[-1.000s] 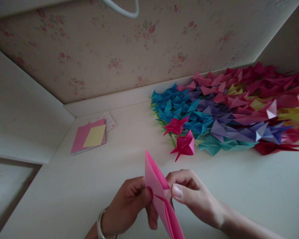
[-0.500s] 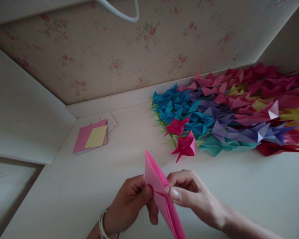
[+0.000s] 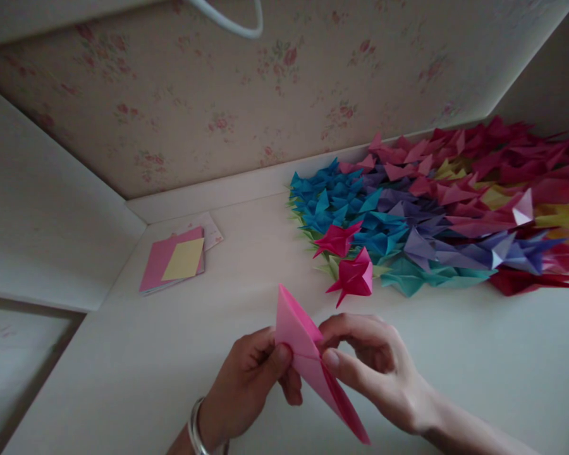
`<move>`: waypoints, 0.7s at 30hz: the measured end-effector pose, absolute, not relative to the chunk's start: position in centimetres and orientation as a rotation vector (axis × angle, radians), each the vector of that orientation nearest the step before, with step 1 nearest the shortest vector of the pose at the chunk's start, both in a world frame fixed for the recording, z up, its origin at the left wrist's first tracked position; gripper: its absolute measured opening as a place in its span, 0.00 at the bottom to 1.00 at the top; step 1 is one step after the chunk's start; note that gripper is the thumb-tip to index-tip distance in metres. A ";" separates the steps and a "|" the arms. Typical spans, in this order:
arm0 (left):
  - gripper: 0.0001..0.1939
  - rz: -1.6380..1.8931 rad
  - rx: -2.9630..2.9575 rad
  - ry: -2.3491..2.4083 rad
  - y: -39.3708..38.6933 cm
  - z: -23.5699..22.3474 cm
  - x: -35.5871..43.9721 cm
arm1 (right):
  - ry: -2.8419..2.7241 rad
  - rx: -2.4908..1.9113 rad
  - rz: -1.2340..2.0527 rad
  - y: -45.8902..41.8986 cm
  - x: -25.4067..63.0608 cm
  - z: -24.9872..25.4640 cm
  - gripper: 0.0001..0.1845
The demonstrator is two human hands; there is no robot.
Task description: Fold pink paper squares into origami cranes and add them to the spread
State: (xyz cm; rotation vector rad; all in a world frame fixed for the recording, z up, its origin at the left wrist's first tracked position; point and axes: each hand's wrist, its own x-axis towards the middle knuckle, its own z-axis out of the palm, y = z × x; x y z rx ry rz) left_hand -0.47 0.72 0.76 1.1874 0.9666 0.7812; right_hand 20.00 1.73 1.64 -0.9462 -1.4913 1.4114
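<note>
A pink sheet of origami paper [image 3: 308,360], folded with a crease across its middle, stands tilted between my hands above the white desk. My left hand [image 3: 253,382] pinches its left side, thumb on the near face and fingers behind. On the opposite edge, the thumb and index finger of my right hand [image 3: 374,360] rest against the layers near the crease. Just beyond the sheet lie two folded magenta paper figures [image 3: 355,276], close to the large pile of folded paper [image 3: 346,196].
Pink and yellow paper squares [image 3: 183,262] lie in a stack at the left, over a printed card [image 3: 212,230]. The pile of colourful folded figures fills the right rear of the desk [image 3: 246,265]. A floral wall [image 3: 218,126] borders the back, with a white cable [image 3: 237,28] hanging above.
My right thumb and index finger have spread further apart along the edge. The lower part of the pink paper has swung to the right and its opening looks narrower.
</note>
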 end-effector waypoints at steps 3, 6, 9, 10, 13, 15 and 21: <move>0.19 0.790 1.272 1.098 1.0 1.3 -0.5 | -1.665 -0.948 1.065 2.1 20.3 1.8 0.07; 0.20 0.831 1.292 1.183 1.2 1.4 -0.6 | -1.685 -0.889 0.937 2.6 20.4 1.7 0.15; 0.19 0.880 1.275 1.245 1.1 1.1 -0.6 | -1.665 -0.854 0.935 2.9 20.3 1.4 0.19; 0.18 0.903 1.267 1.263 1.1 1.0 -0.6 | -1.663 -0.848 0.941 3.0 20.2 1.2 0.20; 0.16 0.983 1.237 1.311 1.0 0.8 -0.6 | -1.657 -0.846 0.976 3.1 19.9 0.7 0.20; 0.14 1.025 1.228 1.338 1.0 0.8 -0.5 | -1.635 -0.857 1.018 3.2 19.7 0.4 0.20; 0.15 1.002 1.219 1.397 1.2 0.4 -0.5 | -1.561 -0.951 1.100 3.0 18.9 -0.6 0.27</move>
